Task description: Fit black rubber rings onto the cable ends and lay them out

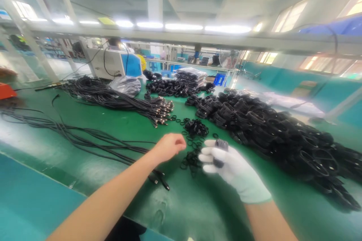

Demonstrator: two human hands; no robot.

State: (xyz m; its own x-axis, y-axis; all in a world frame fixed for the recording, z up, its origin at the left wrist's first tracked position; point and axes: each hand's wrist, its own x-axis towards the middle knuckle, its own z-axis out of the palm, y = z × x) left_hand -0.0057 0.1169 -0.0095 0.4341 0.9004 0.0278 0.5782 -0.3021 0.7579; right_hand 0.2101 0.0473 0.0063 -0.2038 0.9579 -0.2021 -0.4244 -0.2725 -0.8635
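Observation:
My left hand point(170, 147) is bare and hovers over the green table with its fingers curled together. Whatever sits between its fingertips, if anything, is too small to make out. Opposite it, my right hand point(230, 165) wears a white glove and grips a small coiled black cable point(222, 144), which shows on both sides of a finger. Between and beyond the hands lie small black rings point(196, 127), some heaped and some scattered. Below my left forearm, the plug ends point(162, 181) of loose black cables point(93, 135) stick out.
A large heap of coiled black cables point(254, 120) covers the table's right side. A bundle of straight cables point(118, 98) with metal ends lies at the left back. Behind stand a white and blue machine point(115, 63), a plastic bag point(126, 86) and more coils point(175, 87). A shelf beam point(175, 37) crosses above.

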